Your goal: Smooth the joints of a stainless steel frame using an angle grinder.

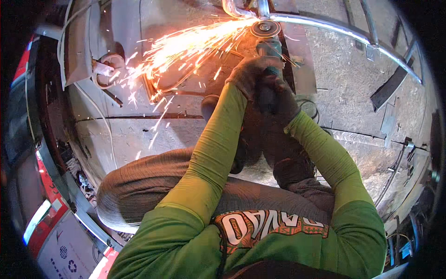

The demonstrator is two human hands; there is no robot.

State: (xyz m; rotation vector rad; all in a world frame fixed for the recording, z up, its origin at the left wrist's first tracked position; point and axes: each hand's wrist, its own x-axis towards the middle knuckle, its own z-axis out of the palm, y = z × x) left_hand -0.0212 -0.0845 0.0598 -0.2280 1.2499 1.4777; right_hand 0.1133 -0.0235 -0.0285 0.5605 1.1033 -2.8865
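An angle grinder (269,48) points away from me, its round disc (265,29) against the joint of a metal frame made of shiny tubes (320,22). Bright orange sparks fly from the contact toward the left. My left hand (251,74), in a dark glove, is wrapped round the front of the grinder's body. Behind it and to the right, my right hand (284,100), gloved too, grips the rear of the tool. The fingers' undersides are hidden.
At the left, a round metal piece (109,72) lies where the sparks land. A thin cable (106,125) runs down the floor. Flat dark metal strips (392,88) lie to the right under the frame. A red-and-white box (60,242) stands at the lower left.
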